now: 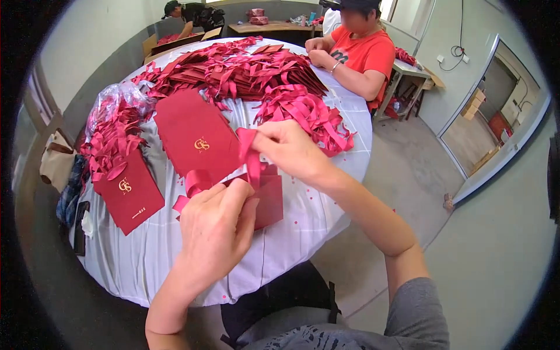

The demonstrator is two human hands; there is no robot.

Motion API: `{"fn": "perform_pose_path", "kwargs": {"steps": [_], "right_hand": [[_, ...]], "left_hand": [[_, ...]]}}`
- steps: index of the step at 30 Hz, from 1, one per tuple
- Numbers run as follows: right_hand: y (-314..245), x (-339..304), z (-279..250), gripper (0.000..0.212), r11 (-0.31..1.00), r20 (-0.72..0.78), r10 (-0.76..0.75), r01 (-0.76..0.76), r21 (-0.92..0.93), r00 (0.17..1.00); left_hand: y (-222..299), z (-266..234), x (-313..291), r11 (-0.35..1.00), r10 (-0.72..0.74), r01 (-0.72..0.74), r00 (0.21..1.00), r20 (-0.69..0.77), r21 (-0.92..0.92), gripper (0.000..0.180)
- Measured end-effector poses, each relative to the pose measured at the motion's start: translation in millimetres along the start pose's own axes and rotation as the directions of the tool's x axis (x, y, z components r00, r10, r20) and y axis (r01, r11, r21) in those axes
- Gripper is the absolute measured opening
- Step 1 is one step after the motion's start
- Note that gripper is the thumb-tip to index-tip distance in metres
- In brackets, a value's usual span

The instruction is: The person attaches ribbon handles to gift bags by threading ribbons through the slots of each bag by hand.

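Observation:
A small dark-red paper bag (269, 201) lies in front of me near the table's front edge, partly hidden by my hands. My right hand (291, 149) pinches a glossy red ribbon (252, 158) above it, with the thumb and fingertips closed. My left hand (216, 227) is closed at the lower part of that ribbon, by the bag's upper edge; its fingertips are partly hidden. Just beyond lies a stack of flat red bags (192, 137) with a gold emblem. To the left, more flat bags (129, 195) lie under a heap of ribbons.
A round table with a white cloth (291, 245) holds a long pile of ribboned bags (233, 76), loose pink ribbons (303, 116) and a clear plastic bag (114, 102). A person in red (364, 55) sits at the far right; another person (195, 17) bends over a cardboard box behind.

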State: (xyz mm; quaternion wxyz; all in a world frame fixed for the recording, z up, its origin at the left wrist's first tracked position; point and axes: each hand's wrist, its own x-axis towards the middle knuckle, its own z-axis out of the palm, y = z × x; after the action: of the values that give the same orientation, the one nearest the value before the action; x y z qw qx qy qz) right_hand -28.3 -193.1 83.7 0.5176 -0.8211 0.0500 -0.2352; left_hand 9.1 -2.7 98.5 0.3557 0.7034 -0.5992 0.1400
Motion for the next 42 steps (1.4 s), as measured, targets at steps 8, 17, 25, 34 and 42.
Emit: {"fn": "perform_pose_path", "kwargs": {"steps": [8, 17, 25, 34, 42], "right_hand": [[-13.4, -43.1, -20.2, 0.049, 0.949, -0.172, 0.032, -0.084, -0.304, 0.985], [-14.5, -40.4, 4.5, 0.027, 0.851, 0.303, 0.072, -0.217, 0.478, 0.950], [-36.1, -38.8, 27.1, 0.025, 0.976, -0.034, 0.057, -0.048, 0.214, 0.998], [-26.7, -33.5, 32.7, 0.026, 0.967, -0.052, 0.111, -0.096, 0.235, 0.992], [-27.7, -29.5, 46.1, 0.024, 0.982, -0.063, 0.091, -0.079, 0.173, 0.994]], "left_hand": [[-7.2, -0.5, -2.8, 0.999, 0.040, -0.040, 0.999, -0.036, 0.000, 0.011], [-11.8, 1.8, -4.1, 0.997, 0.074, -0.074, 0.996, -0.058, -0.005, 0.008], [-23.5, -27.1, -5.0, 0.979, 0.123, -0.159, 0.960, -0.252, -0.129, 0.017], [-54.8, -54.4, -59.1, 0.870, -0.465, 0.488, 0.860, 0.209, -0.068, 0.043], [-64.9, -35.2, -41.1, 0.400, -0.502, 0.524, 0.812, 0.298, -0.752, 0.022]]}}
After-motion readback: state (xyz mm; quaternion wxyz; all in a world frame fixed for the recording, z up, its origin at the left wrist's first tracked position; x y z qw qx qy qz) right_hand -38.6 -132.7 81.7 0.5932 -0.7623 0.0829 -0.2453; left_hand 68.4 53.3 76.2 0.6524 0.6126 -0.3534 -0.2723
